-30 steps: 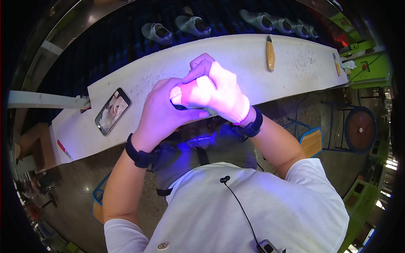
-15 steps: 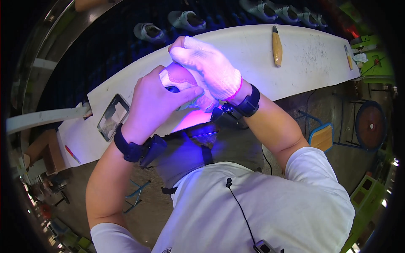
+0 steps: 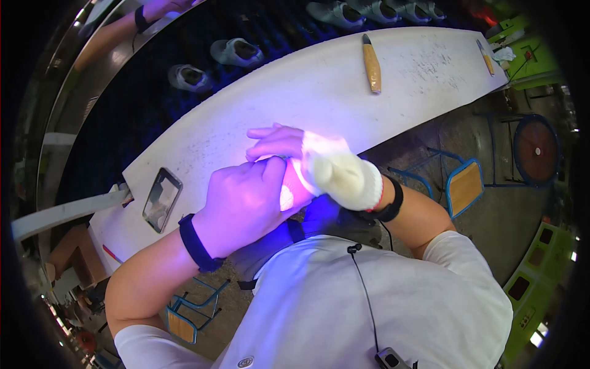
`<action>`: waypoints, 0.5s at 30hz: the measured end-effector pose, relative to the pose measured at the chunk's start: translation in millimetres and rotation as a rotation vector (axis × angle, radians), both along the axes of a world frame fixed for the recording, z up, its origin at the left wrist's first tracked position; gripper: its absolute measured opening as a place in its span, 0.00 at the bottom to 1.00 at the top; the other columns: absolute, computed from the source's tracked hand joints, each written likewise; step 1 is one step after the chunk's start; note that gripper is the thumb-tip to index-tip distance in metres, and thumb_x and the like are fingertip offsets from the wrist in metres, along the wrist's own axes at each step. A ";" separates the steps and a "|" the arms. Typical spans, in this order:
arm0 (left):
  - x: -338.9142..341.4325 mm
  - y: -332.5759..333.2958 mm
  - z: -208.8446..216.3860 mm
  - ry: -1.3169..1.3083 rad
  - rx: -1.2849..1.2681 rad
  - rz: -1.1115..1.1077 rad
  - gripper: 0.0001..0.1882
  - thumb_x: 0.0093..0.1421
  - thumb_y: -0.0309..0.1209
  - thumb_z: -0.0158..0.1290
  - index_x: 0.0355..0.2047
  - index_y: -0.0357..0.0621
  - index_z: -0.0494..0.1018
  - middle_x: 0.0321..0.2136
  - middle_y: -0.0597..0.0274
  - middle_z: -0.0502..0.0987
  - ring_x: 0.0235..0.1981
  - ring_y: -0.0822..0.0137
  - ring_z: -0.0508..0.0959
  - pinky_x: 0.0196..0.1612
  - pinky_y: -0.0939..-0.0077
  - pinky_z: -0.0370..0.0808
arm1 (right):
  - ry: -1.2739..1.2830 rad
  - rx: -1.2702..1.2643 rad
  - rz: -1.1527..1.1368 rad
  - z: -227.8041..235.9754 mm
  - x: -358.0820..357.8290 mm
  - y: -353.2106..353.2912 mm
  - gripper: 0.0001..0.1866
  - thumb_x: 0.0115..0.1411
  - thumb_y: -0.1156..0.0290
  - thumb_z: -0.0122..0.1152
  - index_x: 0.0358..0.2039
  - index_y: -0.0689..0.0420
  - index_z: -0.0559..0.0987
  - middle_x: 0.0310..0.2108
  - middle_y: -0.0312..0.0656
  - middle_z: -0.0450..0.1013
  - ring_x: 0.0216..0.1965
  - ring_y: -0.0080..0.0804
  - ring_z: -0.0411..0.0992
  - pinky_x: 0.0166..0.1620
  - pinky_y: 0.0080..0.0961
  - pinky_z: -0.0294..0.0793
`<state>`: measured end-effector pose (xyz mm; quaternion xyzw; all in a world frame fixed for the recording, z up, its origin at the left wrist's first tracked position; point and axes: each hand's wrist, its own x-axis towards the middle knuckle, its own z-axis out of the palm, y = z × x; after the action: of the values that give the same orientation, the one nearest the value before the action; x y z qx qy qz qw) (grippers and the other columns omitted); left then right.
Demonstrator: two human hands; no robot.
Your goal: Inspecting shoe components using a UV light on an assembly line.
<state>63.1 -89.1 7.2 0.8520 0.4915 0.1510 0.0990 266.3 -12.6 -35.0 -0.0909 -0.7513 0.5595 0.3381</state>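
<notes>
A shoe [image 3: 291, 189], lit violet-pink, is between my hands over the table's near edge; my hands hide most of it. My bare left hand [image 3: 243, 194] is closed round its left side, fingers bent over the top. A white glove with bare fingertips covers my right hand [image 3: 332, 166]. That hand lies across the shoe's right side with its thumb side against it, and its bare fingers reach left above my left knuckles. Violet light falls on both hands and on the white table [image 3: 418, 80].
A phone [image 3: 163, 200] lies at the table's left. Toward the right are a wooden-handled knife [image 3: 372, 66] and a second knife [image 3: 485, 58]. Several shoes [image 3: 236, 52] stand on the dark belt beyond. A stool [image 3: 464, 184] is on the right; an arm [image 3: 117, 37] shows at upper left.
Both hands have come down nearer my body with the shoe and turned it. The right fingers now stretch leftward over it. My view has shifted, and an arm has appeared at upper left.
</notes>
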 end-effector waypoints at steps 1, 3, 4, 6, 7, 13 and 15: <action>-10.5 -3.8 -4.4 -0.062 0.075 -0.100 0.37 0.50 0.50 0.75 0.52 0.39 0.74 0.24 0.58 0.81 0.23 0.56 0.84 0.27 0.64 0.80 | -0.066 0.110 -0.007 8.8 2.1 -11.6 0.27 0.77 0.55 0.46 0.62 0.65 0.76 0.67 0.57 0.69 0.71 0.60 0.63 0.69 0.48 0.65; -38.9 -15.3 1.4 0.103 -0.100 -0.175 0.45 0.46 0.52 0.77 0.59 0.41 0.73 0.40 0.51 0.84 0.40 0.52 0.86 0.42 0.60 0.83 | -0.074 0.305 -0.049 14.4 6.0 -37.9 0.30 0.73 0.54 0.53 0.65 0.65 0.73 0.67 0.61 0.68 0.69 0.63 0.65 0.69 0.51 0.65; -42.8 -18.9 13.5 -0.062 -0.093 -0.120 0.49 0.44 0.54 0.77 0.61 0.42 0.71 0.49 0.46 0.79 0.50 0.48 0.81 0.51 0.55 0.79 | -0.082 0.287 -0.115 9.7 9.3 -47.9 0.37 0.68 0.52 0.61 0.68 0.67 0.69 0.66 0.64 0.67 0.66 0.63 0.68 0.68 0.50 0.67; -50.4 -50.3 0.3 -0.529 -0.315 0.025 0.63 0.36 0.57 0.80 0.69 0.44 0.64 0.70 0.42 0.60 0.71 0.40 0.63 0.71 0.46 0.63 | -0.327 0.463 -0.300 -20.6 3.2 -47.1 0.45 0.62 0.42 0.66 0.66 0.68 0.70 0.49 0.63 0.76 0.52 0.59 0.77 0.59 0.46 0.73; -43.9 -70.1 -17.2 -0.611 -0.289 0.176 0.62 0.36 0.53 0.82 0.68 0.44 0.64 0.71 0.43 0.60 0.70 0.43 0.65 0.71 0.48 0.65 | -0.464 0.526 -0.346 -33.4 -2.9 -45.2 0.44 0.60 0.38 0.67 0.60 0.68 0.76 0.41 0.60 0.79 0.46 0.56 0.79 0.55 0.46 0.75; -39.2 -93.5 -68.6 -0.779 -0.016 0.584 0.37 0.51 0.30 0.75 0.58 0.38 0.71 0.66 0.46 0.68 0.66 0.54 0.71 0.68 0.58 0.70 | -0.796 0.431 -0.214 -43.2 -35.5 -44.5 0.44 0.54 0.47 0.74 0.65 0.62 0.75 0.55 0.54 0.77 0.55 0.52 0.76 0.57 0.43 0.76; -36.4 -85.8 -70.0 -0.834 0.027 0.549 0.30 0.53 0.25 0.72 0.55 0.36 0.73 0.64 0.47 0.71 0.62 0.56 0.75 0.64 0.61 0.75 | -0.844 0.438 -0.113 -28.7 -29.6 -28.4 0.42 0.55 0.52 0.76 0.66 0.60 0.74 0.55 0.54 0.77 0.54 0.53 0.77 0.57 0.44 0.76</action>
<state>26.6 -174.8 -62.8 0.5595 0.6142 0.5057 0.2324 236.7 -41.0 -63.6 -0.2773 -0.9170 0.2831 0.0444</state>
